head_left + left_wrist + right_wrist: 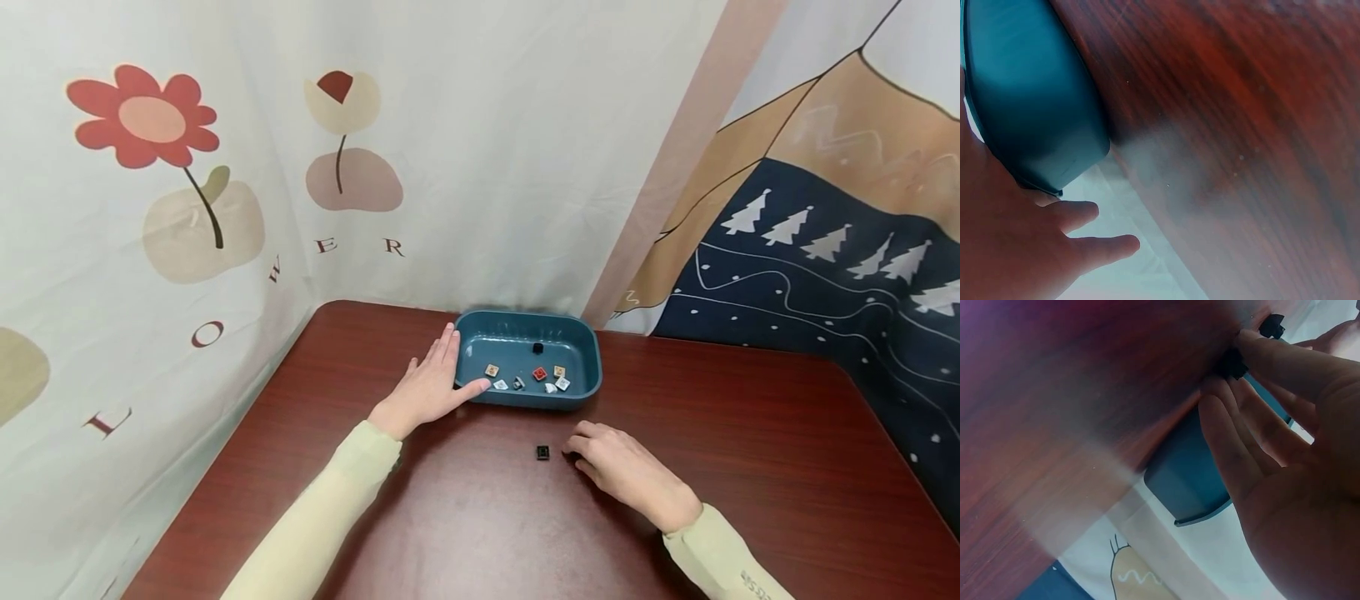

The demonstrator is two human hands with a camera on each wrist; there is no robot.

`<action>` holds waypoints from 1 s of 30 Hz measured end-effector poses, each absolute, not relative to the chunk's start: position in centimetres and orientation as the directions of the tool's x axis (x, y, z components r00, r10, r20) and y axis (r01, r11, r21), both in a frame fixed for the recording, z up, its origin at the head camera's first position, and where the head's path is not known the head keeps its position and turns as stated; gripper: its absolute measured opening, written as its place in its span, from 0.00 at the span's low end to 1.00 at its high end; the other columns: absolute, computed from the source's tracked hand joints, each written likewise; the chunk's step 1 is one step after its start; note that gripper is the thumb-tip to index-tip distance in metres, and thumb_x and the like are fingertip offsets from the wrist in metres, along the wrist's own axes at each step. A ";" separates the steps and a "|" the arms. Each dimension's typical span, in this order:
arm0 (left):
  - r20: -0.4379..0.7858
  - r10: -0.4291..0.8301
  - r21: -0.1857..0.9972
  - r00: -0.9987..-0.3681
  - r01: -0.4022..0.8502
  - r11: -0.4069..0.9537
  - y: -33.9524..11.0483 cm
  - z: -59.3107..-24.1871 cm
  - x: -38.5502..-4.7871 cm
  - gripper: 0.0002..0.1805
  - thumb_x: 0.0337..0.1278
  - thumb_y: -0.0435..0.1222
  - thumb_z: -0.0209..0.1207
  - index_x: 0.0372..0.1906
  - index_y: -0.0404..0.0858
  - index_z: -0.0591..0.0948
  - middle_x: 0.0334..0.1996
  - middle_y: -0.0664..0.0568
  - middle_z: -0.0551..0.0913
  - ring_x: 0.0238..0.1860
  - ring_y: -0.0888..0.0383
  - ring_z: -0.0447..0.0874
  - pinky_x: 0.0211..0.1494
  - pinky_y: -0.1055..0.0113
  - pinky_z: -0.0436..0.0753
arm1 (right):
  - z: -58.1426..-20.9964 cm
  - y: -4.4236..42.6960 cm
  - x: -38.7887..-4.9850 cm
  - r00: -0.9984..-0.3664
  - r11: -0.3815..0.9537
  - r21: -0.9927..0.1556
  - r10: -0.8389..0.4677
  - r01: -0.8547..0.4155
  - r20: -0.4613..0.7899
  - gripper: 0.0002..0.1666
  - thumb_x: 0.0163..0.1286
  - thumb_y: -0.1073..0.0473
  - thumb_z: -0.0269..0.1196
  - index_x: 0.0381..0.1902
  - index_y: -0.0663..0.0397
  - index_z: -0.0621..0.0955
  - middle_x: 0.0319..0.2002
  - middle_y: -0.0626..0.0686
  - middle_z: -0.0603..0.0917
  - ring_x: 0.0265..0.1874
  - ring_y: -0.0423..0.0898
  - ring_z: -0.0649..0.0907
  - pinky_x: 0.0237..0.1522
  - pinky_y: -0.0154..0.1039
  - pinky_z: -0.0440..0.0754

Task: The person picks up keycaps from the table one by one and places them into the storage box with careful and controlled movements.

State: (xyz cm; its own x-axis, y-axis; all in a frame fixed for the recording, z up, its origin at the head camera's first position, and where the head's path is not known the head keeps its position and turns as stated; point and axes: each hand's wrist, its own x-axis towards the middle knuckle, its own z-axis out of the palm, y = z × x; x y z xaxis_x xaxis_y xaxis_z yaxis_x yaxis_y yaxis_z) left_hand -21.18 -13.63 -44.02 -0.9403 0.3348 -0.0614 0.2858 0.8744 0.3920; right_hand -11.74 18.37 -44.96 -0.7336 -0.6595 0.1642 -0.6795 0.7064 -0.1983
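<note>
A blue-green tray [528,401] stands near the back of the table, with several small square pieces in white, red, yellow and black lying in it. My left hand [427,387] rests against its left end with straight fingers, the thumb across the front rim. In the left wrist view, the tray's outer wall [1035,100] shows beside that hand. In front of the tray, a small black keyboard switch [542,452] lies on the table. Just right of it, my right hand [618,467] pinches another black keyboard switch [1233,364] between thumb and fingertips, low over the tabletop.
The dark red wooden table [465,517] spreads around the tray. A white printed curtain [487,167] hangs behind and along the left, and a dark blue printed part [787,267] hangs at the right.
</note>
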 end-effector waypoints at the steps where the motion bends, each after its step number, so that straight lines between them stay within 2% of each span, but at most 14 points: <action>1: -0.061 0.336 0.390 -0.940 0.288 0.875 -13.6 -44.0 -21.2 0.63 0.63 0.75 0.46 0.84 0.36 0.39 0.85 0.48 0.33 0.83 0.43 0.43 0.75 0.31 0.54 | -44.9 18.4 -11.7 -0.735 0.708 -0.199 -0.658 -0.678 0.165 0.13 0.59 0.68 0.77 0.42 0.52 0.89 0.35 0.45 0.81 0.34 0.40 0.83 0.38 0.37 0.85; 14: -0.065 0.335 0.385 -0.940 0.287 0.878 -13.6 -43.9 -21.1 0.63 0.63 0.75 0.46 0.84 0.36 0.39 0.85 0.48 0.33 0.83 0.43 0.44 0.76 0.32 0.54 | -44.4 18.9 -11.2 -0.780 0.745 -0.230 -0.599 -0.626 0.181 0.13 0.60 0.66 0.77 0.43 0.50 0.89 0.37 0.45 0.83 0.33 0.38 0.85 0.35 0.35 0.85; 23: -0.065 0.334 0.385 -0.940 0.285 0.878 -13.7 -43.9 -21.0 0.63 0.63 0.75 0.47 0.84 0.36 0.39 0.85 0.48 0.34 0.83 0.42 0.44 0.75 0.32 0.54 | -43.4 19.5 -11.0 -0.787 0.742 -0.268 -0.552 -0.614 0.276 0.13 0.60 0.67 0.77 0.42 0.52 0.89 0.38 0.44 0.82 0.33 0.36 0.83 0.38 0.34 0.86; 30: -0.058 0.334 0.382 -0.941 0.289 0.878 -13.7 -43.8 -21.0 0.63 0.64 0.74 0.47 0.84 0.35 0.39 0.85 0.47 0.34 0.83 0.42 0.45 0.75 0.31 0.55 | -42.5 19.5 -11.4 -0.774 0.743 -0.262 -0.508 -0.615 0.378 0.15 0.59 0.67 0.78 0.44 0.53 0.89 0.41 0.47 0.84 0.36 0.39 0.85 0.41 0.38 0.87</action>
State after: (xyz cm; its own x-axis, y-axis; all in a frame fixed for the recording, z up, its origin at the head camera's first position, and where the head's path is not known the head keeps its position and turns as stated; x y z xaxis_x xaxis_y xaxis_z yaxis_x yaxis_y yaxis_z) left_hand -21.01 -13.66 -43.82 -0.9407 0.3343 -0.0576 0.2885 0.8779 0.3821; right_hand -11.43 19.50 -42.46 -0.7742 -0.5079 0.3776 -0.6155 0.7432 -0.2623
